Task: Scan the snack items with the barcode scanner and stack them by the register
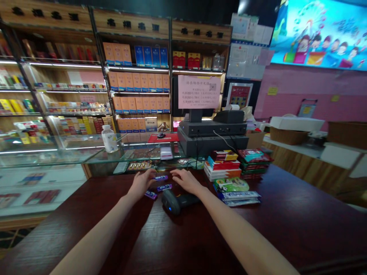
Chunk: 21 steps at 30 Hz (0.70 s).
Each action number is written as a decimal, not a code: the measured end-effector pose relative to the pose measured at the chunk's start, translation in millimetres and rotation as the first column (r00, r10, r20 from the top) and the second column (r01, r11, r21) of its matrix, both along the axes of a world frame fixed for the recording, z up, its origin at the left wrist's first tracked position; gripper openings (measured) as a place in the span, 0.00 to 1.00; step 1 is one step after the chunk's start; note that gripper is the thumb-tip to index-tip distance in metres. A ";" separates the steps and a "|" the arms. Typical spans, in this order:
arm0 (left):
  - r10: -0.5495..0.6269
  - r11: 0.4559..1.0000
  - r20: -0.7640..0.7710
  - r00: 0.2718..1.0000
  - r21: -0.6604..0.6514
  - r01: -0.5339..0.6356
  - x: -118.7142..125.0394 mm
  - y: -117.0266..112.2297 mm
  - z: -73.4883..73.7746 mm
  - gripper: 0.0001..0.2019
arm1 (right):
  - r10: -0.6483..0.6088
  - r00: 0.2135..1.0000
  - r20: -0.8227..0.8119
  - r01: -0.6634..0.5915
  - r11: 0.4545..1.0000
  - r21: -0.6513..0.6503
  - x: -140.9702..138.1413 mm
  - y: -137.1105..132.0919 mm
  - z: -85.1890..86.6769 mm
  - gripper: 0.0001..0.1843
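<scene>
Three small purple candy packs lie on the dark wooden counter between my hands: a far pack [162,178], a middle pack [164,187] and a near pack [150,195]. My left hand [142,181] is open, its fingers bent slightly at the left end of the far pack; whether they touch it I cannot tell. On the other side, my right hand [185,180] reaches over the counter with fingers loosely stretched, apart from the packs and holding nothing. A black barcode scanner [172,202] with a blue light lies just below the packs, its handle partly behind my right forearm.
To the right stand stacked boxes [222,170], dark red packets [254,162], a green packet [231,185] and blue-white packets [240,198]. Behind are a cash register [212,133] with a sign-covered screen [199,91], a white bottle [109,138] on a glass case and stocked shelves.
</scene>
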<state>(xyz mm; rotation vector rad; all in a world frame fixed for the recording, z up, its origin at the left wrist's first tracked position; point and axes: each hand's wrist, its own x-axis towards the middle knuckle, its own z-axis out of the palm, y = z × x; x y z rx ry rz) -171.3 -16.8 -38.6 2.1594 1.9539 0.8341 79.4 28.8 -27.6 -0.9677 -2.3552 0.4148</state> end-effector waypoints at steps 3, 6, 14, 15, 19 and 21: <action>-0.103 0.994 0.157 0.982 0.047 0.097 8.8 0.6 4.6 0.18 | -0.020 0.993 -0.113 0.016 0.999 -0.043 1.6 -0.7 0.7 0.16; -0.161 0.985 0.244 0.956 0.098 0.140 20.4 -1.8 7.4 0.20 | -0.033 0.972 -0.234 0.006 0.993 -0.117 3.7 -0.4 -1.4 0.16; -0.184 0.962 0.217 0.959 0.238 0.131 46.8 -9.0 10.5 0.20 | -0.114 0.908 -0.402 -0.013 0.954 -0.300 7.9 3.7 -12.4 0.14; -0.188 0.958 0.207 0.960 0.254 0.133 48.5 -9.2 9.2 0.20 | -0.122 0.900 -0.419 -0.020 0.947 -0.319 8.1 4.7 -14.0 0.14; -0.177 0.945 0.153 0.972 0.303 0.125 53.3 -10.2 2.7 0.19 | -0.144 0.880 -0.453 -0.041 0.927 -0.374 9.8 7.2 -18.6 0.12; -0.165 0.941 0.138 0.976 0.318 0.114 55.8 -11.5 0.7 0.19 | -0.143 0.879 -0.456 -0.050 0.921 -0.386 11.2 6.9 -19.2 0.12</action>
